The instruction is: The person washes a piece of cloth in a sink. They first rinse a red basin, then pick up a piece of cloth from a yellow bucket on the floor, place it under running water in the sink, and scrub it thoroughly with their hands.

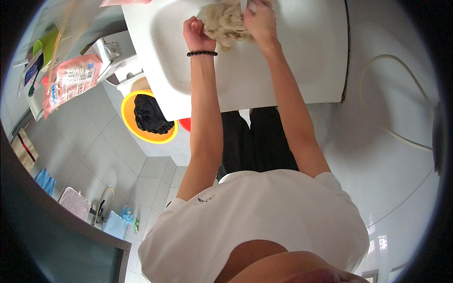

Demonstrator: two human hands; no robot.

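A wet, bunched beige cloth [226, 24] lies in the white washbasin [170, 67], cut off by the top of the view. My left hand [198, 33], with a black bead bracelet [202, 53] at its wrist, is curled tight on the cloth's left edge. On the cloth's right side is my right hand [261, 22], its fingers bent inward. Beside those fingers shows a narrow white object [243, 6], too cut off to name. Whether the right fingers grip it or the cloth is hidden.
Below the counter [308, 78], to the left, a yellow plastic basin [128, 122] holds black fabric [152, 115]. A red rim [185, 123] shows beside it. A pink refill pouch [76, 78] stands farther left. A pale hose [400, 60] loops along the right wall.
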